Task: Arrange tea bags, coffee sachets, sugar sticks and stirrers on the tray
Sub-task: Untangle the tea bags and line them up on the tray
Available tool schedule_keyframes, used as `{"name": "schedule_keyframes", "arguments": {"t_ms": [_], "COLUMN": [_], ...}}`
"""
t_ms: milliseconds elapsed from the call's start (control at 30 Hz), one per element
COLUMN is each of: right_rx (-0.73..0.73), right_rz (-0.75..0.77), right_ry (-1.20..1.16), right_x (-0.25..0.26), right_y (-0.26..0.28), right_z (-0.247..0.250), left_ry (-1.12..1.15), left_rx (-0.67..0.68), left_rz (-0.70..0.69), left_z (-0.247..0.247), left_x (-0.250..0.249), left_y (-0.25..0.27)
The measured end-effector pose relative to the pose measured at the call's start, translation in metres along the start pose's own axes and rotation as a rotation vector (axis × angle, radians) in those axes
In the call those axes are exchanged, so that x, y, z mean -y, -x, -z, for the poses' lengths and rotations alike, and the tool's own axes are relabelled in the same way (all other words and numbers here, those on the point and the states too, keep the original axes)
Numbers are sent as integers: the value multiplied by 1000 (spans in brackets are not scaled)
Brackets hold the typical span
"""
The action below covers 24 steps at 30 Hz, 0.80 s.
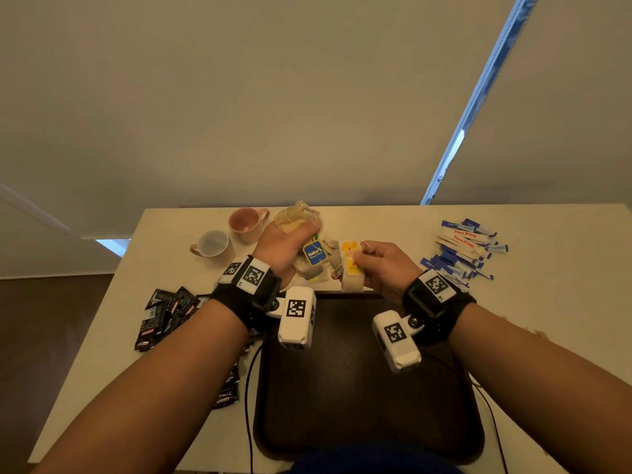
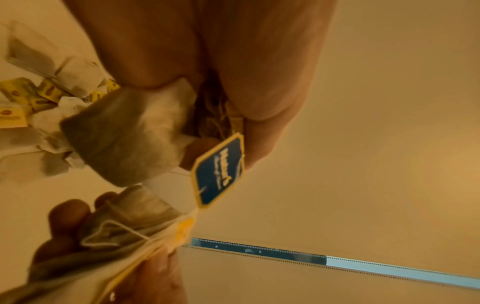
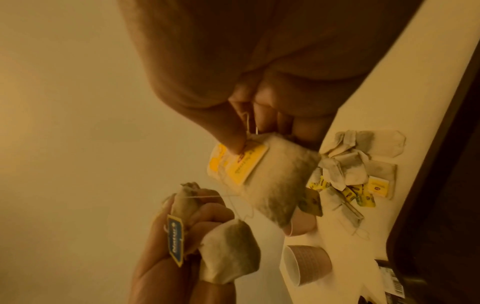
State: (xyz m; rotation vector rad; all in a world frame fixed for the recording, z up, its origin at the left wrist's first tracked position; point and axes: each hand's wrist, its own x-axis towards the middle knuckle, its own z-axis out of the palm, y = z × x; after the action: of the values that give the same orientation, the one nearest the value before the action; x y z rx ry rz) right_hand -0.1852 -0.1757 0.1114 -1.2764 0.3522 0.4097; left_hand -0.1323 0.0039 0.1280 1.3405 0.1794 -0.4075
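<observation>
Hands hide most tea bags: left hand clutches several, right hand pinches one.

The pale rectangular desk carries a dark brown tray, two pink mugs, black coffee sachets, blue-and-white sugar sticks and a heap of loose tea bags.
</observation>
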Motion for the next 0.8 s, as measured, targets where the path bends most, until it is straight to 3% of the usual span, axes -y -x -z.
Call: {"name": "schedule_keyframes", "arguments": {"t_ms": [233, 600, 800], "right_rx": [-37, 139, 4], "right_rz": [173, 234, 252], "right_ry": [-18, -1, 168], "right_x": [37, 84, 77], "right_y": [9, 27, 17], "right_z": [-10, -38, -36], "left_ry": [-81, -193, -140], "left_rx": [-46, -60, -11], "left_rz": [53, 127, 57], "left_z": [15, 23, 14], "left_x": [13, 25, 9], "left_y": [2, -4, 2]}}
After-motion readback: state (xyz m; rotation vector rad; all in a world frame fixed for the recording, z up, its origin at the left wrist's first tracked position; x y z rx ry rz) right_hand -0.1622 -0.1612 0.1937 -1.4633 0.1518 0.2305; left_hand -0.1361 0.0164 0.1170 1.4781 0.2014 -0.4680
